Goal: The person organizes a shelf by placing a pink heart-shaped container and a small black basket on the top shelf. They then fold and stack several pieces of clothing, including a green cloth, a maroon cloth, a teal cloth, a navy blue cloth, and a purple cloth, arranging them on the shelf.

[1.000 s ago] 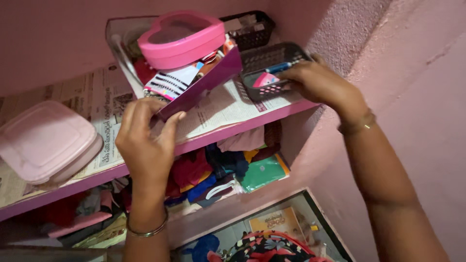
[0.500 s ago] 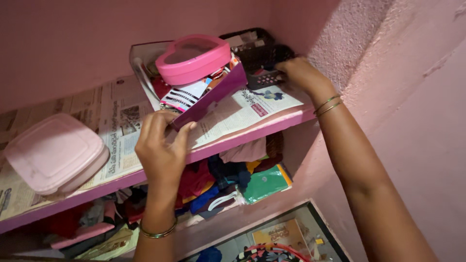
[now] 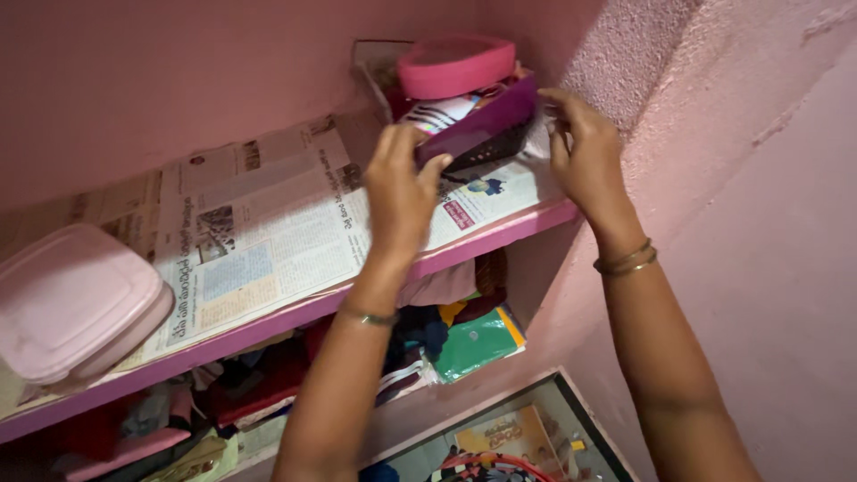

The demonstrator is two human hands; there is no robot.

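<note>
Soft dim indoor light, pink cast, shadowed shelf recess, slight motion blur, no glare

I see my left hand [image 3: 402, 192] gripping the near edge of a purple box [image 3: 478, 132], my right hand [image 3: 585, 156] pressing its far end. Above both hands a pink heart-shaped case [image 3: 455, 64] rides on the box. Under my left wrist lies newspaper [image 3: 259, 250]; far left sits a pale pink container [image 3: 76, 299].

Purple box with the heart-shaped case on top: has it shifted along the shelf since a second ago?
Yes. The purple box has moved right along the newspaper-lined shelf into the corner by the rough wall, over the dark basket.
</note>
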